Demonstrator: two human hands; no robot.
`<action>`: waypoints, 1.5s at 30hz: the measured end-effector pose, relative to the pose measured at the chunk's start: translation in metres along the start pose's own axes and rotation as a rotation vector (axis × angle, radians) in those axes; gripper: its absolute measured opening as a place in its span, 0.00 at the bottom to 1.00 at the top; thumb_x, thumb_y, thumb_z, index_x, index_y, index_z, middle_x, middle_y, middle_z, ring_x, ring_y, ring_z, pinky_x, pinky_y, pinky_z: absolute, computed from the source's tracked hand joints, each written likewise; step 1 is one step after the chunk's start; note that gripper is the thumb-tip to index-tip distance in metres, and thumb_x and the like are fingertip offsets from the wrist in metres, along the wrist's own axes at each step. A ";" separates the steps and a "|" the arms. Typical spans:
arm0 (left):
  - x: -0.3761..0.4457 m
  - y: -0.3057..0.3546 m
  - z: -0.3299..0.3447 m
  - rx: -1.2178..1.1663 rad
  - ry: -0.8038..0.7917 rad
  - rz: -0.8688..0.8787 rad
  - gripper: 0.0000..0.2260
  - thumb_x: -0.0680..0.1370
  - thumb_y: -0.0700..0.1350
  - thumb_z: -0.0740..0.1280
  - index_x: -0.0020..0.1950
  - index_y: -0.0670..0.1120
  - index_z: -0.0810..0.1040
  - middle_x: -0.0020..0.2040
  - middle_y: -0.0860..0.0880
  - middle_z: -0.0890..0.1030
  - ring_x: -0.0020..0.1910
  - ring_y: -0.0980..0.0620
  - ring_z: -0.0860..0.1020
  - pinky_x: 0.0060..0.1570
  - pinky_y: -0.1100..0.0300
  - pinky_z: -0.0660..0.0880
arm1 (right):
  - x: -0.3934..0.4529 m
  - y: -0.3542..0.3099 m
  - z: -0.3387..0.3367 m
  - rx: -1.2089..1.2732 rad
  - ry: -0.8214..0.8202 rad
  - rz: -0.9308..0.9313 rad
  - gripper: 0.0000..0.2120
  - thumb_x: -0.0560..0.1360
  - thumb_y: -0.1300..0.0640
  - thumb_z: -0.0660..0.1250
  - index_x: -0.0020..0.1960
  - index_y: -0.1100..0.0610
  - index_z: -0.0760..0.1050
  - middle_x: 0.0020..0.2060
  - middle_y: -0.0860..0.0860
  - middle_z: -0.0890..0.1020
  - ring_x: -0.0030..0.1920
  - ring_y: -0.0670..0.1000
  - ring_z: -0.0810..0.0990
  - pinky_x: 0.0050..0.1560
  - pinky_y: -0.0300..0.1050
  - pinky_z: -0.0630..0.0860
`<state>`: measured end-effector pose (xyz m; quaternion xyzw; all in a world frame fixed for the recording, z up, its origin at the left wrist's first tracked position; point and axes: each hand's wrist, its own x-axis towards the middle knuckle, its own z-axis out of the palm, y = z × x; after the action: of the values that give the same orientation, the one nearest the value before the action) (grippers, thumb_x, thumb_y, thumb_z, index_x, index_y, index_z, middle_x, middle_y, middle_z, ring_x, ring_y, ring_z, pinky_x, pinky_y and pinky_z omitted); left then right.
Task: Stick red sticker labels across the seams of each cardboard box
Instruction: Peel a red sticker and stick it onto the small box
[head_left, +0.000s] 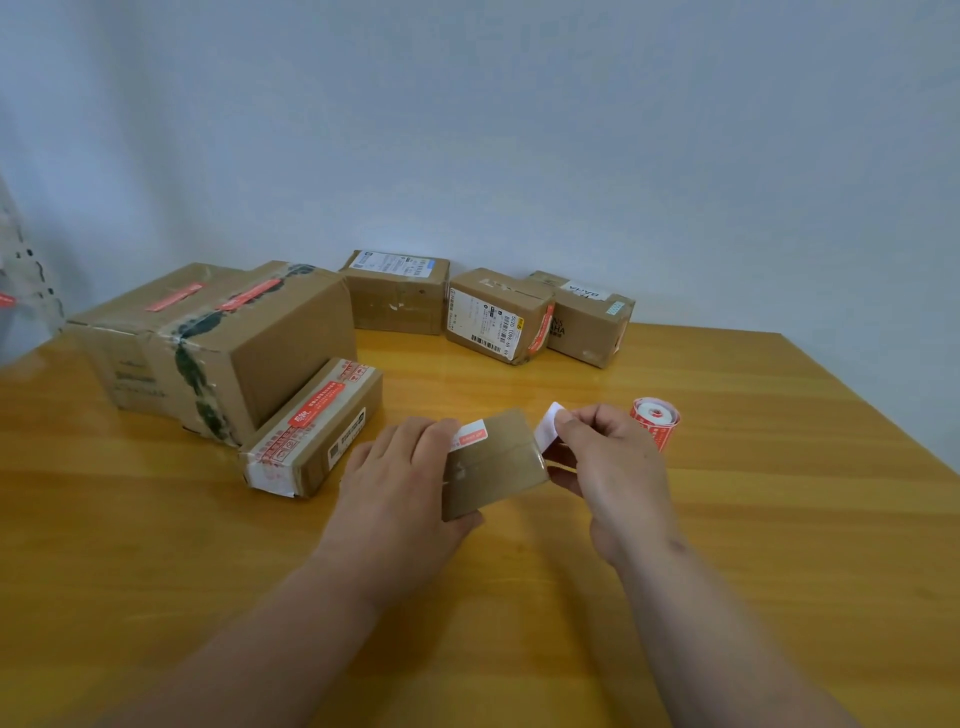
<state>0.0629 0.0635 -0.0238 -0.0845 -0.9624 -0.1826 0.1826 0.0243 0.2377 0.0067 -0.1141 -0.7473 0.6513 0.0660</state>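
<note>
Red sticker (470, 435) half-laid on small cardboard box (493, 462) mid-table, near front edge. I see L hand (410, 467) gripping box; R hand (597, 441) pinches peeled backing (550, 423), just right of box. Sticker's long axis runs L-R.

The far-right cardboard box (589, 325) carries a white label with "AHAHA" upside down on its top and dark letters "HA" on its front. The box beside it (498, 317) has a shipping label whose yellow-edged strip seems to read "5020 T096 69", with a barcode below. Print on the red stickers and the other boxes' labels is too small to read
</note>
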 end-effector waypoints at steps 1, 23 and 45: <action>0.000 0.000 0.000 -0.010 0.007 -0.006 0.38 0.71 0.61 0.72 0.75 0.56 0.57 0.70 0.57 0.64 0.70 0.56 0.62 0.70 0.56 0.57 | 0.000 -0.001 0.000 0.027 0.005 0.013 0.12 0.78 0.56 0.67 0.36 0.52 0.77 0.43 0.54 0.84 0.48 0.57 0.83 0.49 0.57 0.82; 0.001 -0.004 -0.005 -0.040 0.072 -0.088 0.38 0.68 0.58 0.76 0.73 0.51 0.64 0.68 0.52 0.68 0.67 0.50 0.67 0.67 0.51 0.65 | -0.005 -0.014 0.004 0.288 0.034 0.133 0.06 0.82 0.58 0.59 0.48 0.57 0.71 0.52 0.57 0.80 0.47 0.58 0.85 0.42 0.49 0.83; 0.011 -0.006 -0.017 -1.544 -0.127 -0.610 0.30 0.64 0.43 0.77 0.65 0.53 0.73 0.61 0.50 0.80 0.64 0.47 0.75 0.64 0.45 0.71 | -0.002 -0.023 -0.007 0.415 0.024 0.146 0.07 0.83 0.52 0.57 0.47 0.50 0.70 0.50 0.57 0.79 0.50 0.57 0.84 0.43 0.59 0.83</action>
<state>0.0567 0.0524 -0.0071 0.0685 -0.5555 -0.8278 -0.0388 0.0258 0.2413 0.0308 -0.1597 -0.5861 0.7928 0.0495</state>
